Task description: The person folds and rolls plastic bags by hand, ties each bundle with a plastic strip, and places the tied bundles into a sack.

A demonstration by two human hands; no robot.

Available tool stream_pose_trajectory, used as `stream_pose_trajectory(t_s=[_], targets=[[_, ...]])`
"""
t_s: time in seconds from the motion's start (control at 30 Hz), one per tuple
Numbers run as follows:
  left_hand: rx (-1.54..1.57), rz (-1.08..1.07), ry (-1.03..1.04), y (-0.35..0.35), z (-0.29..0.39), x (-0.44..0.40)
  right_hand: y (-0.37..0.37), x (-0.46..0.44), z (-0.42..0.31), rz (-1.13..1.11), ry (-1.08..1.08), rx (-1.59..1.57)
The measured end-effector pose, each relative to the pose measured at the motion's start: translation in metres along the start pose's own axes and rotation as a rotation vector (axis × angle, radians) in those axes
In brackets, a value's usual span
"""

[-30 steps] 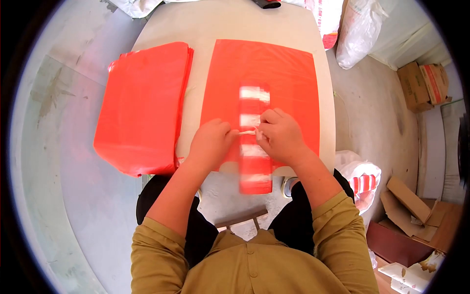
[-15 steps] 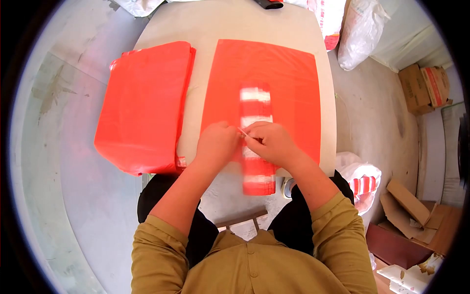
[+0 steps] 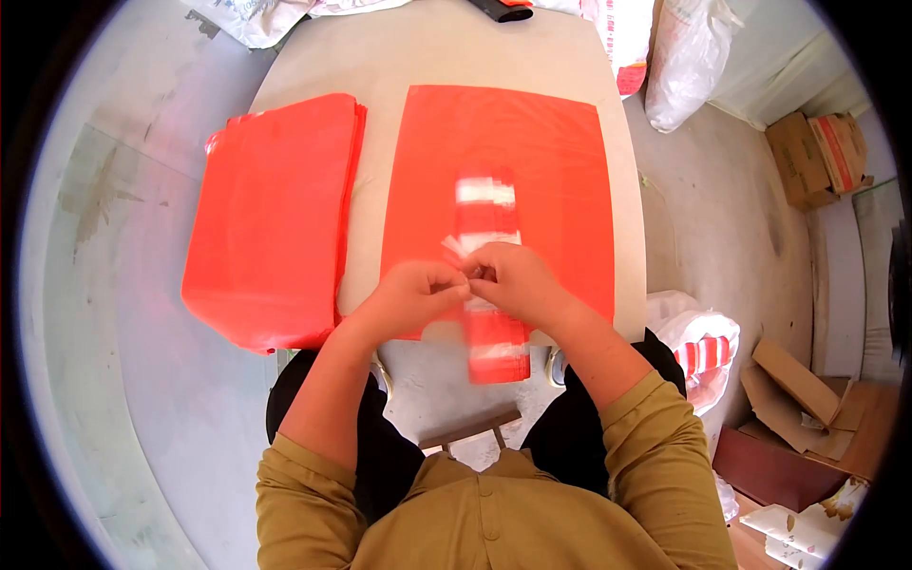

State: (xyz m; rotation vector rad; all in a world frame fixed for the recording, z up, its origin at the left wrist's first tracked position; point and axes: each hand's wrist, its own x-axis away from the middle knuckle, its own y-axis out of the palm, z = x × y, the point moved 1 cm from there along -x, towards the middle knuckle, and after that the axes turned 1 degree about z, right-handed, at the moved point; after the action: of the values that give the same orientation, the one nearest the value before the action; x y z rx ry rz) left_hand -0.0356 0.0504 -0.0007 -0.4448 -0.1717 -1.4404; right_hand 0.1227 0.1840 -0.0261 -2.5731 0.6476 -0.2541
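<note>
A long folded red-and-white striped bundle [image 3: 499, 356] lies over a flat red plastic sheet [image 3: 560, 161], its lower end past the table's near edge. Above the bundle's middle, the fingertips of my left hand [image 3: 423, 293] and my right hand [image 3: 518, 280] meet in a pinch. A thin whitish strip [image 3: 452, 247] sticks up beside them at the bundle's left edge. Both hands are closed around this strip, though its part between the fingers is mostly hidden. To the left, a thick stack of folded red plastic [image 3: 271, 218] rests on the table.
The pale table [image 3: 380, 47] carries a black object [image 3: 503, 9] at its far edge. White sacks [image 3: 689, 62] stand behind and to the right. On the floor at right are a white bag with striped bundles [image 3: 703, 353], a cardboard box [image 3: 803, 161] and an opened carton [image 3: 793, 399].
Both hands have moved slightly down and to the left, fingertips now together. The strip's end now sticks up above them. The whole view has shifted a little.
</note>
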Motion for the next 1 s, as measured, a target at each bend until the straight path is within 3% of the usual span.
stream_pose_trajectory(t_s=[0.07,0.17,0.27,0.37,0.57,0.7,0.8,0.9,1.0], targets=[[0.027,-0.032,0.08,0.006,-0.009,-0.005,0.001,0.0,0.001,0.014,-0.049,0.075],[0.196,0.114,0.25,0.01,-0.005,-0.011,0.0,0.001,0.0,0.02,-0.096,0.183],[0.297,0.189,0.264,0.01,-0.01,-0.02,0.002,0.0,0.004,0.018,-0.119,0.156],[-0.027,0.158,0.186,0.013,-0.009,-0.018,0.0,0.001,-0.004,0.021,-0.091,0.103],[-0.126,0.319,0.123,0.023,-0.024,-0.023,0.003,0.0,0.002,0.073,0.072,-0.181],[-0.009,0.368,-0.014,0.023,-0.024,-0.025,0.008,-0.003,0.011,0.086,0.126,-0.312],[0.057,0.36,-0.021,0.023,-0.026,-0.027,0.002,0.003,-0.004,0.054,0.044,-0.002],[0.075,0.339,-0.04,0.022,-0.023,-0.027,0.011,0.004,-0.001,0.232,-0.146,0.047],[0.015,0.366,0.017,0.025,-0.023,-0.026,0.009,0.004,-0.005,0.232,-0.301,0.252]])
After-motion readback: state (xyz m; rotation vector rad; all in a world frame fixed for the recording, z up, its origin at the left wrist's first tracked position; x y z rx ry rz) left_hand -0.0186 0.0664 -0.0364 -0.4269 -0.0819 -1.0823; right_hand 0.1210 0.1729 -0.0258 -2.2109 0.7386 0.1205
